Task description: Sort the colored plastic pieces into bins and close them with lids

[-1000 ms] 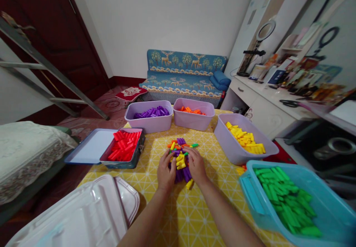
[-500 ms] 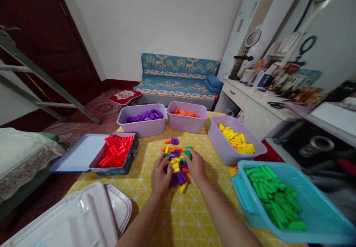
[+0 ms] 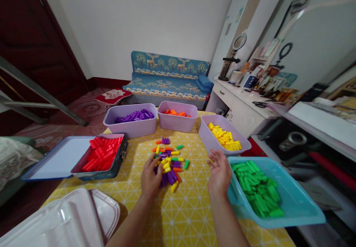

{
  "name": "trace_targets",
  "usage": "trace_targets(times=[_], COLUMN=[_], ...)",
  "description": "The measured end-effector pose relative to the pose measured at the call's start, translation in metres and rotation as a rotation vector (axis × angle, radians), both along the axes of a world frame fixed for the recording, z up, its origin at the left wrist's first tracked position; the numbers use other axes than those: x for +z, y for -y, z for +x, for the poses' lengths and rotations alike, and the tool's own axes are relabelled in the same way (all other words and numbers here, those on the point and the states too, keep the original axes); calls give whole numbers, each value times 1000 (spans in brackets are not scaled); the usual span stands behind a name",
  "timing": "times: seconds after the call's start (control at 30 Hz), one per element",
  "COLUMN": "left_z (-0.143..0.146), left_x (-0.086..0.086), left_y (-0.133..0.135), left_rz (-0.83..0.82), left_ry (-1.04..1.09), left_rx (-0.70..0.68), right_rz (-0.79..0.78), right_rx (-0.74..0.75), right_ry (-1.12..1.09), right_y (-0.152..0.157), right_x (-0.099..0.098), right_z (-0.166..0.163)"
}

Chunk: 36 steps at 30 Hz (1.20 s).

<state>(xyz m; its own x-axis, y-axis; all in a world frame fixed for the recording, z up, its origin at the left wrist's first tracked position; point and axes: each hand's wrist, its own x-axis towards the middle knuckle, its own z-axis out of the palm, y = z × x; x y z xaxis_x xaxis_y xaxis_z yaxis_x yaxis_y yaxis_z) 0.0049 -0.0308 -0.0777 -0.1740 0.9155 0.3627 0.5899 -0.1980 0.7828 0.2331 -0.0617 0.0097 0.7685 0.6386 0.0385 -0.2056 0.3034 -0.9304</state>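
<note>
A loose pile of mixed blocks (image 3: 168, 160) in purple, yellow, orange and green lies mid-table on the yellow cloth (image 3: 183, 210). My left hand (image 3: 149, 177) rests on the pile's near left side, its fingers bent over purple and yellow pieces. My right hand (image 3: 219, 171) hovers to the right of the pile, at the near left rim of the teal bin (image 3: 278, 217) of green blocks. Its back faces me and its fingers are curled; whatever they hold is hidden.
Lilac bins hold purple blocks (image 3: 133, 116), orange blocks (image 3: 176, 112) and yellow blocks (image 3: 226, 137). An open blue tin (image 3: 104, 153) with red blocks sits at left. A clear plastic lid (image 3: 63, 221) lies near left. A sofa, a white desk and a ladder stand beyond.
My right hand has left the pile and swung right to the teal bin's rim. My left hand stays on the pile. The view has turned to the right.
</note>
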Motion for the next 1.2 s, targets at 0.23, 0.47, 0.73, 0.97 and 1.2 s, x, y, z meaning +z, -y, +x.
trace_targets(times=[0.23,0.47,0.73,0.97,1.2], left_z=[-1,0,1,2,1], left_x=[0,1,2,2,1], left_y=[0,0,1,1,1], left_rz=[11,13,3,1,2], left_ry=[29,54,64,58,80], left_rx=[-10,2,11,18,18], right_rz=[-319,-181,-219,-539,-546], right_rx=[198,635,174,-65,-141], right_ry=[843,1058,969,876,816], right_y=[-24,-17,1,-4,-20], right_x=[-77,-72,-70,-69,-79], right_z=[-13,-54,-31,5,30])
